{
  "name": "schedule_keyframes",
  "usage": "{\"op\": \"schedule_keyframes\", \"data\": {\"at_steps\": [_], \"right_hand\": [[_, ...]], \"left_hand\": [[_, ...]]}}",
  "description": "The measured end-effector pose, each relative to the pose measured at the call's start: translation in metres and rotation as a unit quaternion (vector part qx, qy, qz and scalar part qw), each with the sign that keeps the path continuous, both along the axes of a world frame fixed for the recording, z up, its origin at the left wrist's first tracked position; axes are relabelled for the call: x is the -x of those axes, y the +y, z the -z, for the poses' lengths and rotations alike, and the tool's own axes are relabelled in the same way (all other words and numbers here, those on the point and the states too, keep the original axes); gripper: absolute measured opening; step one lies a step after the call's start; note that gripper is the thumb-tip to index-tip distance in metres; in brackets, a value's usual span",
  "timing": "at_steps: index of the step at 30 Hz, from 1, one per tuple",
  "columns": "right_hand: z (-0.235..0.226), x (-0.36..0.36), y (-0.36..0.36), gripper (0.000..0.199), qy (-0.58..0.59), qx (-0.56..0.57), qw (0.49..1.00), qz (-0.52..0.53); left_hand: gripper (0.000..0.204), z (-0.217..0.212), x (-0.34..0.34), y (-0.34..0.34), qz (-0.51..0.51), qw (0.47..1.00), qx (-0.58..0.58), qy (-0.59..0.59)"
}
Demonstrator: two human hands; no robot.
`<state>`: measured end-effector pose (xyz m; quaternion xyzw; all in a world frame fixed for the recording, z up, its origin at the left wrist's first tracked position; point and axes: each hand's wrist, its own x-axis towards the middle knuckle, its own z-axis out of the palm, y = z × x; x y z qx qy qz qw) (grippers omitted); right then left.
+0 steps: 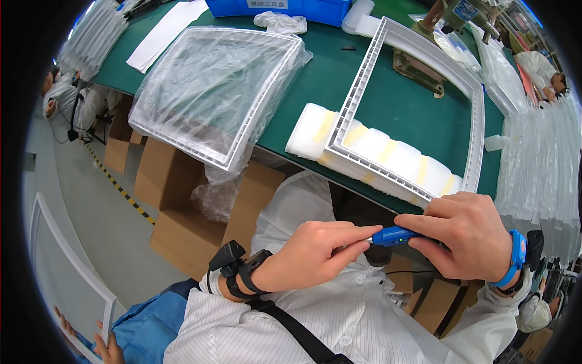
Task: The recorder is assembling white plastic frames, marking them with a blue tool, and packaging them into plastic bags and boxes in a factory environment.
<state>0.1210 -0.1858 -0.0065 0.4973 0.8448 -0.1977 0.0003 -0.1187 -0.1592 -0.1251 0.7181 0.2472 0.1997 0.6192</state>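
Observation:
In front of my chest, just off the table edge, both my hands hold a small blue tool (393,236) with a slim body and tiny green lights. My right hand (464,236) pinches its right end between thumb and fingers. The fingers of my left hand (324,252) close on the metal tip at its left end, partly hiding it. Just beyond my hands lies a white rectangular plastic frame (347,117), its near side propped on a white foam pad (388,153) with yellow strips. A similar frame in a clear plastic bag (218,91) lies to the left.
The green table (291,115) carries a blue bin (279,11), white paper (165,33) and a metal press (451,18). Bagged parts (539,164) are stacked right. Open cardboard boxes (182,224) stand below. At lower left, a person in blue (145,327) holds a white-framed panel (73,273).

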Motion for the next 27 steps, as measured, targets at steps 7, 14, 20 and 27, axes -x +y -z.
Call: {"op": "schedule_keyframes", "data": {"at_steps": [7,14,20,27], "right_hand": [[0.000,-0.003,0.001,0.024,-0.005,0.008,1.000,0.001],[0.000,-0.004,0.004,0.024,0.000,0.012,1.000,0.012],[0.002,-0.006,0.003,0.024,-0.003,0.018,1.000,0.007],[-0.010,-0.035,0.039,0.024,0.127,-0.088,0.984,0.085]], "left_hand": [[0.032,0.000,-0.002,0.001,-0.002,1.000,0.001,-0.002],[0.032,0.002,-0.004,0.003,-0.003,1.000,0.009,-0.005],[0.030,0.000,-0.006,0.005,0.001,1.000,0.012,0.001],[0.022,-0.005,-0.007,0.008,-0.020,0.997,0.079,-0.004]]}}
